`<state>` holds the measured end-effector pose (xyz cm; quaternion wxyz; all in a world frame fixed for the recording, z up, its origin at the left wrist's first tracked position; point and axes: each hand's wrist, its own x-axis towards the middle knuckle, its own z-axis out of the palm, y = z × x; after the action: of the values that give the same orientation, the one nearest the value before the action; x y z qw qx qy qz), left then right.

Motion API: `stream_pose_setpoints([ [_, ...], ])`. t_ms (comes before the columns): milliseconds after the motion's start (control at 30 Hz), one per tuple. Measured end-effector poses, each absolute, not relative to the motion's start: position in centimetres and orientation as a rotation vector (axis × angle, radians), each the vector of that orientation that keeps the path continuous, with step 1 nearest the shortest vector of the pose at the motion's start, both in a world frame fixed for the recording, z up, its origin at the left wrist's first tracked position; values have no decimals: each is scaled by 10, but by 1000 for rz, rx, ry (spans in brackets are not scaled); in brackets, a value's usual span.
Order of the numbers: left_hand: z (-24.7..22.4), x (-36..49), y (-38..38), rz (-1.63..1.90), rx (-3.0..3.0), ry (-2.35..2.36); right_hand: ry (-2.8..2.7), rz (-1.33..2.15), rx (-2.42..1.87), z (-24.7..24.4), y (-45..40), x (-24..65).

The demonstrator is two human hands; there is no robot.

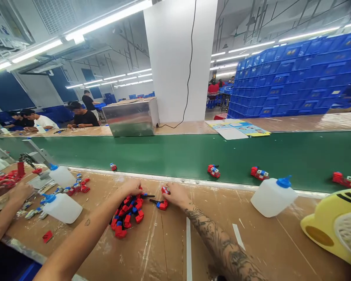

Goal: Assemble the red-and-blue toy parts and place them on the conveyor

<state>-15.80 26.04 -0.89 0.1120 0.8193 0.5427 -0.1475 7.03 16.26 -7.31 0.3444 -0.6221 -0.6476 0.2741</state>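
My left hand (132,188) is closed above a heap of red, blue and black plastic toy parts (128,210), with a bit of red showing at its fingertips. My right hand (176,194) curls its fingers round a small red-and-white toy piece (165,190). Just under the right fingers, a red-and-blue part with a black rod (160,205) lies on the brown worktop (152,249). Part of what each hand grips is hidden by the fingers.
Beyond the worktop runs a green conveyor belt (169,152) carrying several toy pieces (213,171). White bottles with blue caps stand left (62,208) and right (272,198). A yellow fan-like object (324,222) is at right. A co-worker's hands (20,193) are at far left.
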Motion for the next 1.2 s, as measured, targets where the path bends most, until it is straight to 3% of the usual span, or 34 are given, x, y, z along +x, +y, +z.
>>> stream_pose_setpoints([
  [133,-13,-164,252,-121,2383,1550,-1592,820,-1544,-74,157,75],
  [333,-6,-165,206,450,2200,1241,-1269,1074,-1291,-77,56,135],
  [500,-32,-131,132,904,1321,798,-803,1185,-962,-72,-26,160],
  [667,-53,-92,77,771,700,645,-662,1234,-936,-73,-61,158],
  [833,-62,-79,59,749,537,672,-628,1214,-932,-79,-71,154],
  [1033,-69,-80,48,631,732,631,-626,1232,-927,-81,-75,160],
  [1200,-58,-73,32,429,1355,585,-551,1044,-1075,-90,-86,175],
])
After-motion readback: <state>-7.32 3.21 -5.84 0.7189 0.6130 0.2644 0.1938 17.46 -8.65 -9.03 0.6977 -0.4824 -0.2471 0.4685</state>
